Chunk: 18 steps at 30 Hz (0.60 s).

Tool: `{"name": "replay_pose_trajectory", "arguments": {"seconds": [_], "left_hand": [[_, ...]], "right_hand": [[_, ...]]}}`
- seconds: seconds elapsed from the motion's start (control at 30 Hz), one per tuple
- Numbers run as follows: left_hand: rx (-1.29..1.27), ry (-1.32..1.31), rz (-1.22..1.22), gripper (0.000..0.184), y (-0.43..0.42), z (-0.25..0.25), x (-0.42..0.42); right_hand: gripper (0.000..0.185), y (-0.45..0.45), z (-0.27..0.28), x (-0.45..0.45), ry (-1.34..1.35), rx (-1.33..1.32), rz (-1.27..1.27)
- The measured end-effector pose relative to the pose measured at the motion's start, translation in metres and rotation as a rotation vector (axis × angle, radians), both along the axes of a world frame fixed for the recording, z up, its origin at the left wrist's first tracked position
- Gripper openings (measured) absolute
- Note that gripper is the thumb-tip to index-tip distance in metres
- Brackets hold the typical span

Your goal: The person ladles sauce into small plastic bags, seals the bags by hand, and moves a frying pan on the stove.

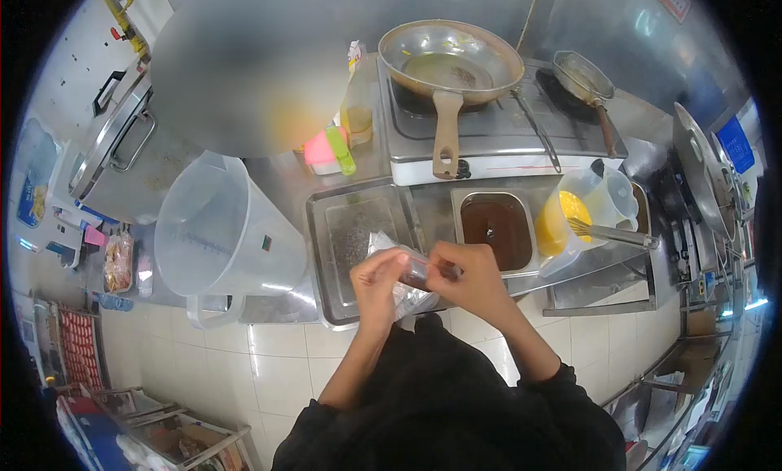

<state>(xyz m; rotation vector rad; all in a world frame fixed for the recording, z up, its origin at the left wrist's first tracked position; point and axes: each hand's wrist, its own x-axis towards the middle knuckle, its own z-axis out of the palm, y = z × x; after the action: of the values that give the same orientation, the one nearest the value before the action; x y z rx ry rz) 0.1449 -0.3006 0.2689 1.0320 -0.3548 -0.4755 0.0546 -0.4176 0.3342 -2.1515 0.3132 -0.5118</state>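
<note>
The left hand (377,285) and right hand (468,277) pinch a small clear packet (417,272) with narrow fingertips, apparently to steady both ends, above a plastic bag (410,301) at the tray's (330,235) right edge; its contents are unclear. Along the worktop's (436,200) front edge, presumably for easy reach, a metal tub (521,271) holds brown sauce (509,239), and a jug (562,261) holds yellow liquid (552,222) and a leaning whisk (615,235).

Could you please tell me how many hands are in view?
2: left hand and right hand, on opposite sides of the small dark item; blur may hide others.
</note>
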Motion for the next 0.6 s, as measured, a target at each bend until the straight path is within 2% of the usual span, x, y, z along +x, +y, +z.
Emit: {"name": "replay_pose_trajectory", "arguments": {"seconds": [0.13, 0.17, 0.23, 0.37, 0.47, 0.53, 0.57, 0.6], "left_hand": [[-0.072, 0.18, 0.146, 0.014, 0.016, -0.023, 0.044], [-0.073, 0.18, 0.152, 0.014, 0.02, -0.03, 0.06], [0.23, 0.065, 0.152, 0.017, 0.025, -0.045, 0.089], [0.278, 0.113, 0.193, 0.015, 0.012, -0.088, 0.137], [0.227, 0.048, 0.263, 0.014, -0.001, -0.123, 0.177], [0.711, -0.455, 0.588, 0.013, -0.011, -0.125, 0.193], [0.71, -0.455, 0.585, 0.013, -0.015, -0.126, 0.199], [0.847, -0.488, 0.642, 0.014, -0.018, -0.119, 0.201]], "right_hand": [[0.012, -0.014, 0.0, -0.023, 0.01, -0.004, -0.047], [0.011, -0.018, 0.004, -0.031, 0.055, 0.024, -0.1], [0.009, -0.021, 0.002, -0.043, 0.103, 0.055, -0.15], [0.006, -0.014, -0.006, -0.052, 0.189, 0.069, -0.181], [0.005, -0.009, -0.012, -0.051, 0.204, 0.082, -0.142], [0.004, -0.006, -0.012, -0.05, 0.244, 0.114, -0.114], [0.004, -0.006, -0.012, -0.049, 0.245, 0.114, -0.116], [0.005, -0.005, -0.013, -0.048, 0.247, 0.096, -0.102]]}}
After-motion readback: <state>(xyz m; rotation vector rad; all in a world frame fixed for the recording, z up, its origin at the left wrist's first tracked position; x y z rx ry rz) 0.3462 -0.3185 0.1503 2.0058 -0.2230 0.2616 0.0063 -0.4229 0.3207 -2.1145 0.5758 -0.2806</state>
